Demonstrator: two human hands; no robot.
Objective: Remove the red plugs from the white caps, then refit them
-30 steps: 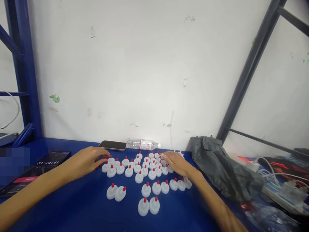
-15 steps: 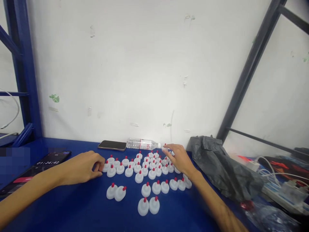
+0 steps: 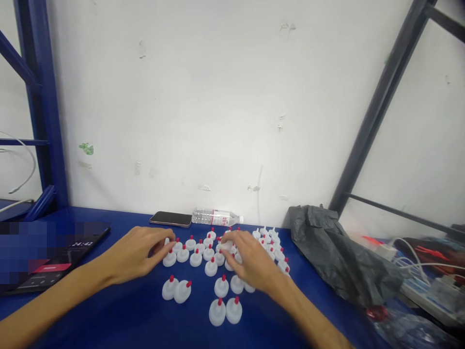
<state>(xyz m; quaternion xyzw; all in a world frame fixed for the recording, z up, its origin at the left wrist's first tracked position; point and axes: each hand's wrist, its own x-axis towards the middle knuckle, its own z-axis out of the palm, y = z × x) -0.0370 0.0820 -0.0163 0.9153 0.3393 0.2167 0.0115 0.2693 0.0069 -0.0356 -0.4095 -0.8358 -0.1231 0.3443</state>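
Many small white squeeze bottles (image 3: 217, 312) with red caps stand in loose rows on the blue table. My left hand (image 3: 145, 253) is closed at the left end of the rows, thumb and fingers around a small white bottle (image 3: 167, 241) mostly hidden by them. Over the middle rows, my right hand (image 3: 250, 257) pinches a white bottle (image 3: 227, 245) between thumb and fingers; whether it has a cap I cannot tell. At the back right, several bottles (image 3: 265, 233) show white nozzles without red caps.
A phone (image 3: 170, 219) and a clear water bottle (image 3: 217, 217) lie along the wall. Another phone (image 3: 69, 257) showing a timer is at left. A grey plastic bag (image 3: 327, 247) sits at right, beside a power strip (image 3: 428, 295) with cables.
My right hand has moved left and nearer from the back right bottles, uncovering them. My left hand has shifted slightly right, its fingers reaching farther over the leftmost bottles.
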